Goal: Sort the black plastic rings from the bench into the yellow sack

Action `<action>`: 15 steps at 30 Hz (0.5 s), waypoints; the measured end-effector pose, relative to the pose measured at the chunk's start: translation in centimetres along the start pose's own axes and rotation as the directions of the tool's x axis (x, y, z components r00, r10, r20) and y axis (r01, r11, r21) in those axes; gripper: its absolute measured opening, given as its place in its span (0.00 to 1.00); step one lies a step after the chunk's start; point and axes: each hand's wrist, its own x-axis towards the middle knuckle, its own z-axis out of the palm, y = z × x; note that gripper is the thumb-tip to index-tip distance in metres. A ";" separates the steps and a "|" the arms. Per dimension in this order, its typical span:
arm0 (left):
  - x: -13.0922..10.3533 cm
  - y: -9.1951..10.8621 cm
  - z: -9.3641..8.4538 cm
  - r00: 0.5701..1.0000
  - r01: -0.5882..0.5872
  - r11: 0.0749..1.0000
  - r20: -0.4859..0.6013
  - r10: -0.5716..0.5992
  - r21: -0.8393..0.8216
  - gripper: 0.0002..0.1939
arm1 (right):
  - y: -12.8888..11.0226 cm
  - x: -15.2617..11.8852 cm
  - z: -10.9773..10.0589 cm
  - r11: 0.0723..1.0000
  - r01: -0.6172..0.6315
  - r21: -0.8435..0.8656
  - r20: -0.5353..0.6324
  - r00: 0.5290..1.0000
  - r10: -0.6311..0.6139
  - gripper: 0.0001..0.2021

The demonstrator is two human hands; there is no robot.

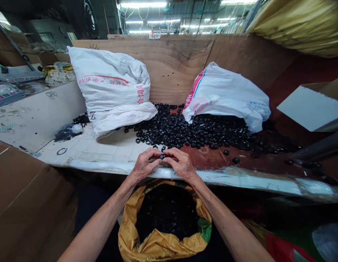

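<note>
Both hands meet at the front edge of the bench, fingertips together around a small black part [162, 156]. My left hand [146, 163] pinches it from the left side, while my right hand [181, 163] pinches it from the right. Just beyond the fingertips lies a wide heap of small black ring-shaped parts [180, 134]. Below the hands, an open yellow sack [128, 233] holds a mass of black pieces. The fine shape of the held part is too small to tell.
A white sack [114, 80] leans at the back left and another white sack [229, 91] lies at the back right. The bench's wrapped front edge [98, 166] runs across. A wooden board [174, 69] stands behind. Cardboard [24, 189] is at the left.
</note>
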 end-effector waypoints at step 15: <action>-0.3 0.4 -0.1 0.998 -0.063 0.997 -0.003 0.063 0.047 0.07 | -0.9 -0.3 0.2 0.972 0.134 -0.195 0.082 0.989 -0.120 0.10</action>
